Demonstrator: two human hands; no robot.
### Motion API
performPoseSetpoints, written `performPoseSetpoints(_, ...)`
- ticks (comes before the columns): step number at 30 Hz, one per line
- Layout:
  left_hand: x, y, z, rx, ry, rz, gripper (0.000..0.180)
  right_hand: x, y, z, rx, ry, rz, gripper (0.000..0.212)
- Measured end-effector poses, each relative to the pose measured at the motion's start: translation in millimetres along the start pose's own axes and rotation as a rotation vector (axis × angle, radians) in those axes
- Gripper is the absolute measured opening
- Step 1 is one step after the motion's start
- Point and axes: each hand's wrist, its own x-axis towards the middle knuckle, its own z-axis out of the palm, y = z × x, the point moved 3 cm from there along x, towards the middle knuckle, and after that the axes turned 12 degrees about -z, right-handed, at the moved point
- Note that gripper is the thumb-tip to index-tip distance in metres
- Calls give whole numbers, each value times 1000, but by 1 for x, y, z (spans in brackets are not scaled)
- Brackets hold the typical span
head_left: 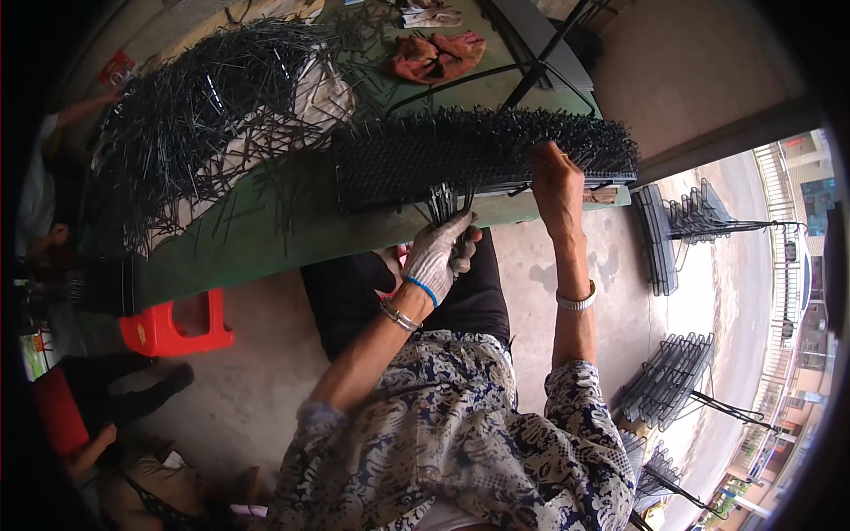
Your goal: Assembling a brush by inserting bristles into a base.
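My left hand (443,255), in a pale knitted glove with a blue cuff, is closed round a bunch of thin dark rods (445,202) that stick up from the fingers. Just above it lies a long black perforated block (390,170), its holes in rows. Many short black pins (496,128) stand upright along its far side and right half. My bare right hand (558,173) is closed in a pinch over the right part of the block, among the pins. Its fingertips are turned away, so what they hold is hidden.
A large heap of loose thin black rods (195,97) lies on pale cloth on the green table (257,239). Beyond the block are a reddish cloth (438,57) and a black metal frame (536,66). A red stool (177,323) stands at left, near other people; wire racks (668,380) stand at right.
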Motion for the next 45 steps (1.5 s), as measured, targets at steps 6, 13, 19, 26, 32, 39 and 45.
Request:
performPoseSetpoints(6,-4,3,0,-6,18,37,16,-4,-12,11,-248,-97,65,7)
performPoseSetpoints(13,-13,8,3,47,48,69,17,-9,-38,1,-69,-85,124,11)
performPoseSetpoints(19,-15,9,4,77,58,79,18,-12,-49,14,779,-390,390,13)
performPoseSetpoints(26,-8,16,-2,70,110,112,19,-2,-50,20,796,-448,423,11)
performPoseSetpoints(32,6,27,-8,-6,143,131,18,11,-52,11,614,-163,358,7)
performPoseSetpoints(39,11,23,-5,-81,126,32,19,31,-37,23,-30,140,-101,1)
performPoseSetpoints(45,19,21,-13,-134,59,20,15,26,-25,43,-33,40,-33,3)
